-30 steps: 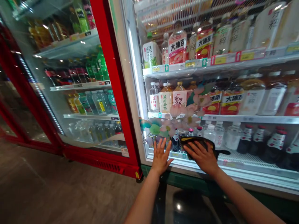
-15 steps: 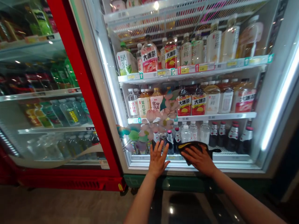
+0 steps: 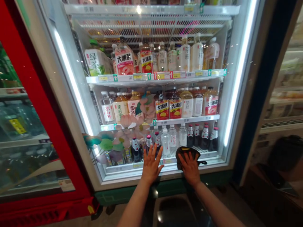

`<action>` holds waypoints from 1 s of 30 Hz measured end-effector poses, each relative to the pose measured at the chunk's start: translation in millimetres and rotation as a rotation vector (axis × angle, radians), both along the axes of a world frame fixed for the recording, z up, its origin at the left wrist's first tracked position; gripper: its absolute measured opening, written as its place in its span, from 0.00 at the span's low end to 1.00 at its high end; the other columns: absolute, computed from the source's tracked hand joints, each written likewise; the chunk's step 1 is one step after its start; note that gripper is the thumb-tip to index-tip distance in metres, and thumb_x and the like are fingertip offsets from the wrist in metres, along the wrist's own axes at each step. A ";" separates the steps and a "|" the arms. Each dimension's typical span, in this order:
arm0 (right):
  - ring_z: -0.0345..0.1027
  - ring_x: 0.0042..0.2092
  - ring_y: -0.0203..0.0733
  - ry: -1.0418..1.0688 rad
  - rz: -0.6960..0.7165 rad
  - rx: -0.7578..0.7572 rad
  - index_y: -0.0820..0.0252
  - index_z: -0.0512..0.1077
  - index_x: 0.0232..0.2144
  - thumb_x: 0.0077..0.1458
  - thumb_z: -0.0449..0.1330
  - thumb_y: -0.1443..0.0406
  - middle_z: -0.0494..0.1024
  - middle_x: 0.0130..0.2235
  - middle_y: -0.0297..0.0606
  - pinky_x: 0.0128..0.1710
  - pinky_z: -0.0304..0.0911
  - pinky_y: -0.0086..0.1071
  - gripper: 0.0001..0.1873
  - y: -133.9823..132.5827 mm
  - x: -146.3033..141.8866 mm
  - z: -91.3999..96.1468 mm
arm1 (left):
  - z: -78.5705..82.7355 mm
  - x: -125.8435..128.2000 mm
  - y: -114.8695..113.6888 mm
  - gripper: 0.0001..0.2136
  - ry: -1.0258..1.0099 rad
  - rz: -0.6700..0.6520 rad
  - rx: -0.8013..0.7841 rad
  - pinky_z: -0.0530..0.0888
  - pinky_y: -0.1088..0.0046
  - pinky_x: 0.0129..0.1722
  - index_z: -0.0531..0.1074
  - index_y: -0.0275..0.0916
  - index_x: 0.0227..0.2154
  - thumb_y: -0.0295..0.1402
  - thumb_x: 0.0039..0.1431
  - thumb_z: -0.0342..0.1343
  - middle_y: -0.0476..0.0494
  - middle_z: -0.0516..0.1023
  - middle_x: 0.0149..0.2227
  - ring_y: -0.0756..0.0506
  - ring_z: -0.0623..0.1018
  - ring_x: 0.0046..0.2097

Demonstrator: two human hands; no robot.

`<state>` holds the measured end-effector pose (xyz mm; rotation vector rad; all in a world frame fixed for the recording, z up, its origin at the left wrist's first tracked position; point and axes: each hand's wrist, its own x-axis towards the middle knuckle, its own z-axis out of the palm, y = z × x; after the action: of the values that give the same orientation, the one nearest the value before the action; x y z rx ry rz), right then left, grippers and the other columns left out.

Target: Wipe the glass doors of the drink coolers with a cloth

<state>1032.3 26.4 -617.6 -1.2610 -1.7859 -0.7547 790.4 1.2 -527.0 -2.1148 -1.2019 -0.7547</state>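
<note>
My left hand (image 3: 151, 165) lies flat on the lower part of the glass door (image 3: 132, 130), its fingers spread and nothing in it. To its right, my right hand (image 3: 190, 168) presses a dark cloth (image 3: 179, 164) with a yellowish edge to the same glass, fingers stretched over it. A small strap or loop sticks out at the cloth's right side. Behind the glass near both hands stand clear water bottles (image 3: 165, 143) and dark bottles with red caps (image 3: 205, 137). The cloth's underside is hidden.
Several shelves of bottled tea (image 3: 162, 105) fill the lit cooler. Flower decals (image 3: 123, 132) mark the glass at left. A red-framed cooler (image 3: 81, 181) stands to the left. On the right are a lighter shelf unit (image 3: 281, 110) and a dark bag-like object (image 3: 288, 157).
The view has swung right, so the cooler sits further left in the picture. Along the glass, my right hand has slid right with the cloth; my left hand has also shifted slightly right.
</note>
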 end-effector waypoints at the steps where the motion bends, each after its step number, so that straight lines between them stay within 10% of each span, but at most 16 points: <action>1: 0.45 0.70 0.66 -0.003 0.012 -0.016 0.46 0.41 0.72 0.55 0.57 0.69 0.55 0.70 0.45 0.63 0.43 0.71 0.48 0.9 3.1 2.2 | -0.5 4.0 0.8 0.46 0.015 -0.019 0.001 0.45 0.44 0.70 0.42 0.48 0.71 0.46 0.56 0.63 0.37 0.50 0.72 0.34 0.50 0.72; 7: 0.29 0.73 0.59 0.270 -0.132 0.035 0.51 0.38 0.72 0.63 0.48 0.68 0.44 0.73 0.45 0.64 0.46 0.67 0.39 23.1 47.9 59.1 | -3.3 32.3 9.3 0.45 0.012 -0.086 -0.009 0.42 0.45 0.70 0.45 0.48 0.71 0.44 0.56 0.64 0.38 0.52 0.72 0.34 0.48 0.73; 15: 0.12 0.73 0.51 0.629 -0.342 0.303 0.65 0.27 0.72 0.66 0.38 0.66 0.27 0.73 0.50 0.64 0.46 0.65 0.37 49.2 78.1 13.8 | -8.9 61.3 17.2 0.43 0.013 -0.192 -0.007 0.41 0.45 0.70 0.45 0.49 0.71 0.44 0.57 0.62 0.38 0.53 0.72 0.35 0.48 0.73; 20: 0.25 0.74 0.56 0.680 -0.373 0.193 0.59 0.32 0.72 0.68 0.39 0.60 0.35 0.74 0.49 0.65 0.49 0.61 0.36 70.5 125.2 28.0 | -11.5 72.4 18.4 0.42 -0.037 -0.206 -0.027 0.41 0.43 0.70 0.45 0.48 0.71 0.42 0.58 0.61 0.36 0.51 0.72 0.34 0.45 0.73; 30: 0.35 0.73 0.61 0.891 -0.440 0.076 0.56 0.27 0.72 0.68 0.34 0.53 0.38 0.73 0.55 0.63 0.50 0.64 0.37 74.4 180.9 -1.1 | -15.6 69.2 24.5 0.43 -0.008 -0.250 -0.016 0.38 0.44 0.70 0.44 0.49 0.71 0.45 0.58 0.61 0.36 0.50 0.72 0.34 0.45 0.73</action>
<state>1213.2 100.8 -618.7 -1.6164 -0.7674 -0.3688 859.6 25.7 -542.6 -2.3040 -0.9607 -0.8651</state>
